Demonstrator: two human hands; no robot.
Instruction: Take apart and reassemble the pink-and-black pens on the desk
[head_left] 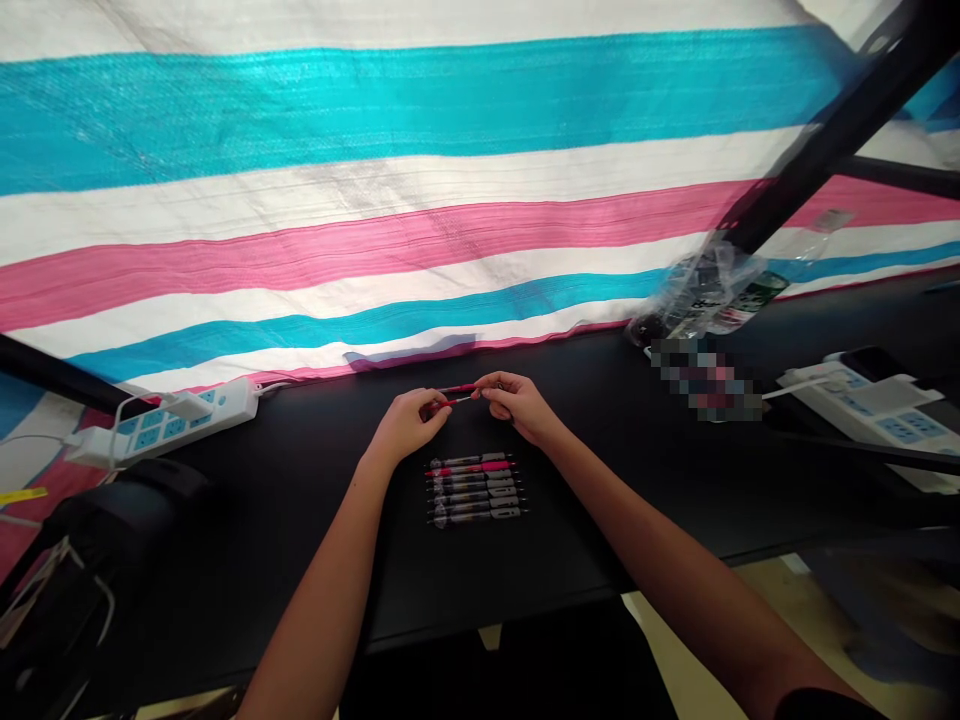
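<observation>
Over the back of the black table, my left hand (415, 420) is closed on a red pen (442, 405), its thumb along the near side. A thin pale section of the pen reaches toward my right hand (517, 402), whose thumb and fingers pinch a small red end. Just behind, a second slim red and dark length (455, 388) spans between both hands; whether it is held or lies on the table I cannot tell. Nearer to me lies a row of several pens (474, 500) with dark grips and clear barrels, side by side. Among them is one pinkish-red pen (471, 468).
A white power strip (214, 408) with a plugged-in charger is at the left, near a dark bulky object (150, 510). On the right are a clear plastic bag (705, 290), a bottle (757, 295) and another power strip (900, 420). A striped tarp (375, 230) hangs behind.
</observation>
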